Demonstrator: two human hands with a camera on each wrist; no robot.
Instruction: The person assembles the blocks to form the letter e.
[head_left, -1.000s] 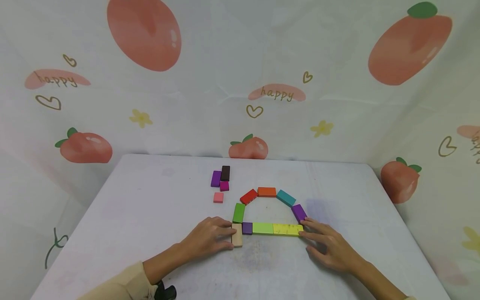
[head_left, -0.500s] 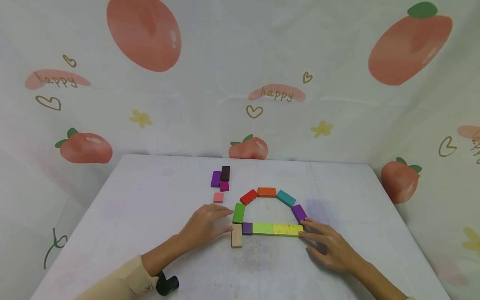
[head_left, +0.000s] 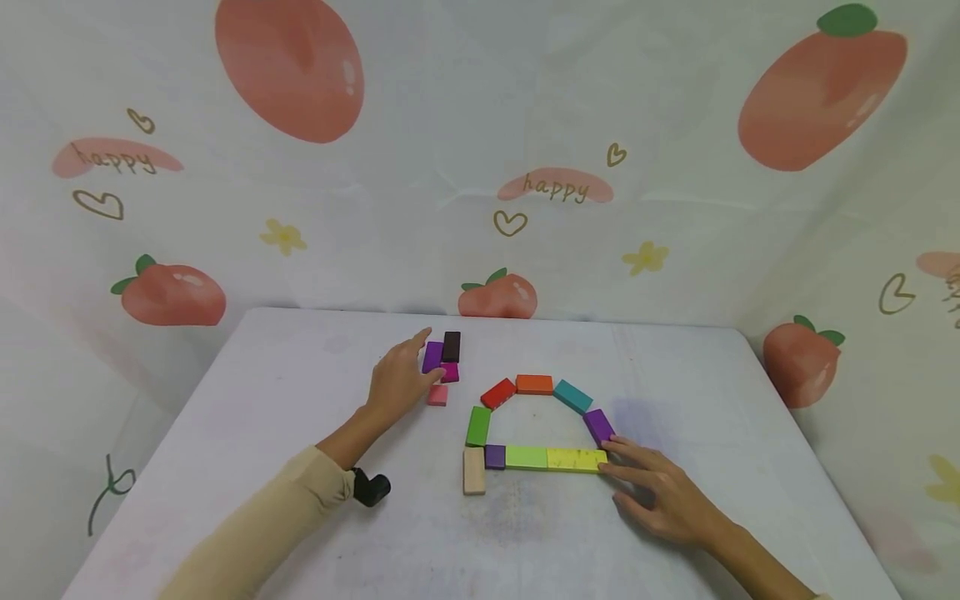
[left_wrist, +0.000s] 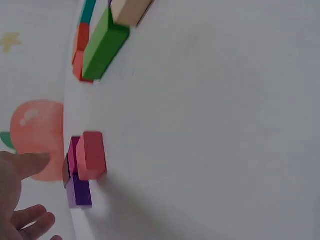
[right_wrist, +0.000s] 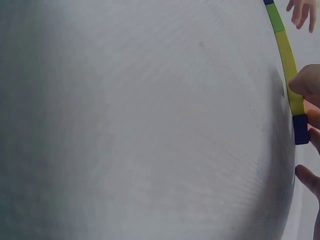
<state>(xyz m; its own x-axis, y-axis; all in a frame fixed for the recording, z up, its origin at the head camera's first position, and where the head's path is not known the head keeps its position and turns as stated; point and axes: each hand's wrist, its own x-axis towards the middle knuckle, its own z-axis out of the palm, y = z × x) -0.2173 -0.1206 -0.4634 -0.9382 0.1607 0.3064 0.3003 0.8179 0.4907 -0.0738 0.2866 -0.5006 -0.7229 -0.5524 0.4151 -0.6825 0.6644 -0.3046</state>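
My left hand [head_left: 397,379] reaches over the far left group of wooden blocks, fingers spread and holding nothing. Beneath and beside it lie a purple block [head_left: 431,357], a black block [head_left: 452,346], a magenta block [head_left: 451,373] and a pink block [head_left: 437,397]. In the left wrist view the pink block [left_wrist: 92,156] stands close by the thumb and fingers. My right hand [head_left: 660,492] rests at the right end of a block row, its extended fingertips at the yellow block [head_left: 573,460] and the lower end of another purple block [head_left: 597,425].
An arch runs through a green block [head_left: 478,427], red block [head_left: 498,393], orange block [head_left: 534,384] and teal block [head_left: 572,397]. Below are a light green block [head_left: 526,457], small dark purple block [head_left: 495,457] and plain wooden block [head_left: 474,472]. A patterned cloth [head_left: 390,208] hangs behind the table [head_left: 315,358].
My left hand has let go of the plain wooden block and moved away from me, past the green block, to the far block group. The right hand stays in place.
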